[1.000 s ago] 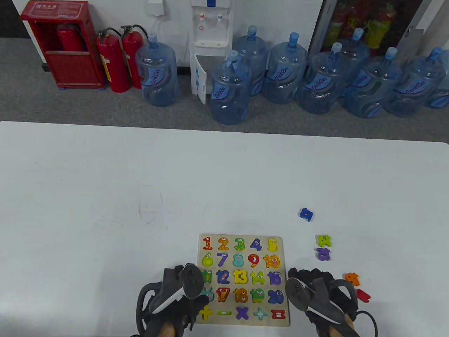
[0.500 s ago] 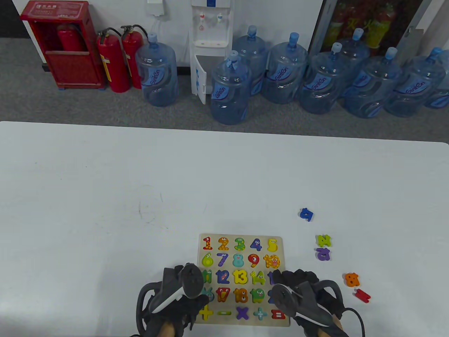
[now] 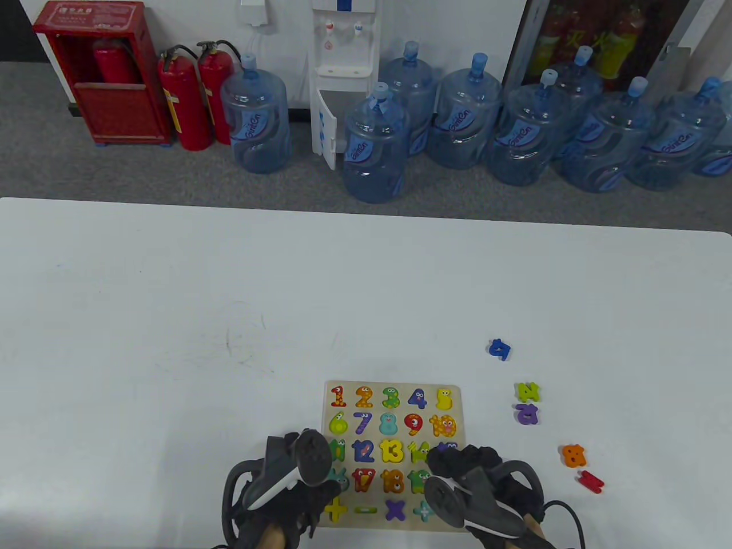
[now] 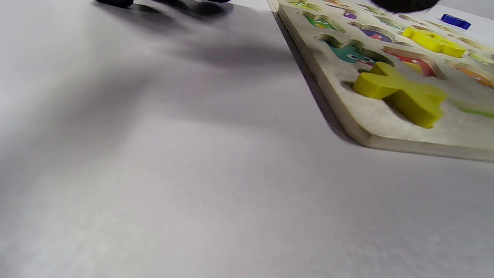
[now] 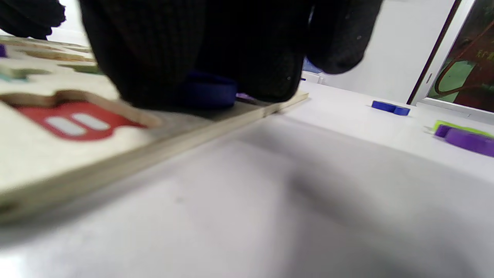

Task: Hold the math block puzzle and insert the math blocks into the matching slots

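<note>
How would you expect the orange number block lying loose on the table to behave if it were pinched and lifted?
The orange number block looks flat and chunky like its neighbours, so it should probably stay rigid and neither roll nor tip. It appears small against the right hand, so likely light. Its painted face may be slightly slippery, so gripping the edges seems safer.

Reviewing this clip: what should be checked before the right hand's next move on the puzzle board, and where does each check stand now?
1. Left hand steadies the puzzle board at its left edge: cannot tell, since contact is hidden under the tracker.
2. Board lies flat on the table: ok in the left wrist view.
3. Right hand is over the board's lower right corner: ok.
4. Dark blue block under the right fingers is fully seated: cannot tell, the fingers cover it.
5. Equals slot is filled: not ok, its red base shows.
6. Loose blocks within reach at the right: ok, red block and orange block lie nearest.
</note>
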Available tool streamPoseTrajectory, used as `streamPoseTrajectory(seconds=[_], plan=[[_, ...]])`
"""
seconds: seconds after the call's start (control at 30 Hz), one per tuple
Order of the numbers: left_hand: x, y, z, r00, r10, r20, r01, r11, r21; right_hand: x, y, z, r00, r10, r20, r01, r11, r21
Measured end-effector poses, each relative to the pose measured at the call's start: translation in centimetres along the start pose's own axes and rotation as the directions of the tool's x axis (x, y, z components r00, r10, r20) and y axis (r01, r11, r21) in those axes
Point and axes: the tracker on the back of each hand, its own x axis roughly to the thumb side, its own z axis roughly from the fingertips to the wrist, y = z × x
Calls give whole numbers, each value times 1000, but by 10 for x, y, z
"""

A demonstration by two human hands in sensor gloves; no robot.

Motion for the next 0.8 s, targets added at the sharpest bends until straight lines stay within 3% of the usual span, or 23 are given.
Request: streamPoseTrajectory(seconds=[0.6, 0.8], plan=[[0, 0, 0, 1000, 0, 1, 0, 1000, -3, -5, -1, 2, 1000, -28, 3, 28, 1000, 4], [0, 0, 0, 1000, -1, 2, 1, 1000, -3, -23, -6, 4, 995, -87, -48, 85, 996, -35]])
